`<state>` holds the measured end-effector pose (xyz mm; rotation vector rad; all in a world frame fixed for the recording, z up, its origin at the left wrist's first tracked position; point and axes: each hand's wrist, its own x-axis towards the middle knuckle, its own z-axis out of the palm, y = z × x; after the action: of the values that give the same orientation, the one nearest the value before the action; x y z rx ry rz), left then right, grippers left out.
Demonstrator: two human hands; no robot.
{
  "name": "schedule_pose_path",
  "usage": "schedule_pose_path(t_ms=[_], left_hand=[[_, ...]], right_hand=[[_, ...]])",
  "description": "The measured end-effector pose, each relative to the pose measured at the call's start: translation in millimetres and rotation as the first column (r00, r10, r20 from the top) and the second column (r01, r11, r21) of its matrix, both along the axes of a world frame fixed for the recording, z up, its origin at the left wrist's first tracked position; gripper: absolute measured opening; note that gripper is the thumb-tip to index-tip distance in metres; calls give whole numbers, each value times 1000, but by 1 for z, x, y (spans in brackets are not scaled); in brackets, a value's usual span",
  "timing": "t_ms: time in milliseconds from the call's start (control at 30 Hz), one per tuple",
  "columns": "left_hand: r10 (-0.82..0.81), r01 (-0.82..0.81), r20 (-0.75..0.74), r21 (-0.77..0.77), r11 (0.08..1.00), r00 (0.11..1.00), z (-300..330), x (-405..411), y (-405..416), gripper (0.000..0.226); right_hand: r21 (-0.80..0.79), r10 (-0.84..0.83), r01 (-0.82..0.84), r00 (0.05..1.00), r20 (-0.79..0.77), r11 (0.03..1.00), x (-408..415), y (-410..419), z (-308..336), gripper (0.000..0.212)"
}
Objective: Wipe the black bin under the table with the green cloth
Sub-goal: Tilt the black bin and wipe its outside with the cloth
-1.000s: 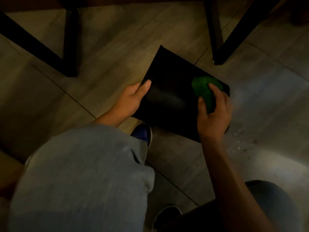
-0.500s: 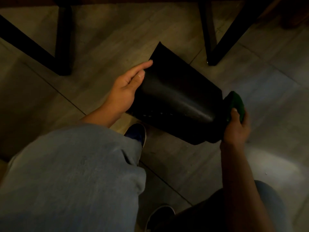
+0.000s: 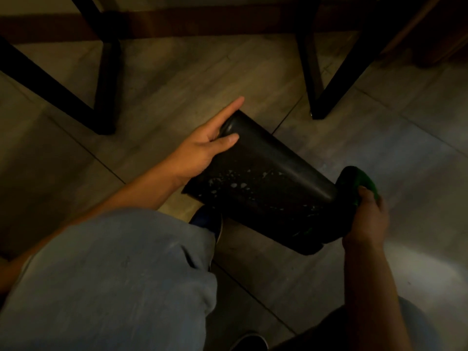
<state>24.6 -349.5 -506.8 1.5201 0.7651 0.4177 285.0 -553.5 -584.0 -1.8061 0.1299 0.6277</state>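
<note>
The black bin (image 3: 268,183) lies tipped on its side above the tiled floor, its side speckled with pale droplets. My left hand (image 3: 205,145) holds its upper left end, thumb on the near face and fingers stretched along the far edge. My right hand (image 3: 364,216) grips the green cloth (image 3: 359,182) and presses it against the bin's lower right end. Part of the cloth is hidden behind the bin and my fingers.
Black table legs (image 3: 316,79) stand just beyond the bin, another pair (image 3: 106,79) to the left. My knee in grey trousers (image 3: 114,274) fills the lower left, with a blue shoe (image 3: 207,219) under the bin. A bright patch lights the floor (image 3: 417,262) at right.
The bin has turned further onto its side and my left hand has shifted up to its end. My right hand moved the cloth from the bin's face to its right end.
</note>
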Motion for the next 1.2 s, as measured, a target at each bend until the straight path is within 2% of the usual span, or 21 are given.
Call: schedule_pose_path(t_ms=[67, 133, 167, 233, 333, 433, 567, 633, 700, 767, 867, 1000, 1100, 1200], left_hand=[[4, 8, -99, 124, 992, 995, -8, -2, 4, 60], [16, 53, -218, 303, 952, 976, -21, -6, 10, 60], [29, 60, -256, 334, 940, 966, -28, -8, 12, 60], [63, 28, -285, 302, 953, 957, -41, -10, 10, 60], [109, -49, -232, 250, 967, 967, -57, -12, 5, 53], [134, -95, -196, 196, 976, 971, -62, -16, 3, 46], [188, -195, -132, -42, 980, 973, -56, -14, 1, 50], [189, -200, -141, -71, 977, 972, -53, -13, 3, 55], [130, -127, -211, 25, 992, 969, -54, -16, 1, 60], [127, -110, -264, 79, 991, 956, -61, -27, -8, 57], [232, -240, -242, -3, 971, 942, -64, -34, -24, 34], [343, -385, -233, -167, 908, 910, -61, -24, -22, 27], [317, -384, -287, -221, 896, 904, -63, -23, -22, 41], [335, -399, -287, -203, 894, 897, -64, -24, -26, 42]], right_hand=[[-21, -15, 16, 998, 59, 1000, -5, 1, -2, 22], [-35, -20, 25, 992, 125, 999, -9, 1, -2, 29], [-53, -8, 17, 986, 166, 998, -11, 2, 0, 33], [-92, 37, -14, 968, 247, 996, -13, 0, 2, 35], [-125, 52, -7, 930, 364, 992, -19, 0, 7, 35], [-110, 77, -37, 917, 391, 993, -21, 4, 9, 41], [-154, 220, -166, 856, 468, 974, -29, 11, 16, 42], [-275, 359, -248, 785, 505, 929, -29, 17, 14, 42], [-383, 462, -294, 743, 485, 876, -24, 23, 6, 42], [-415, 498, -316, 732, 465, 853, -18, 28, 1, 43], [-451, 558, -363, 700, 446, 815, -9, 28, -2, 45], [-491, 607, -387, 655, 449, 781, -9, 29, 5, 47], [-578, 686, -378, 489, 538, 723, -27, 37, 8, 47], [-553, 724, -471, 375, 579, 687, -58, 57, 10, 41]])
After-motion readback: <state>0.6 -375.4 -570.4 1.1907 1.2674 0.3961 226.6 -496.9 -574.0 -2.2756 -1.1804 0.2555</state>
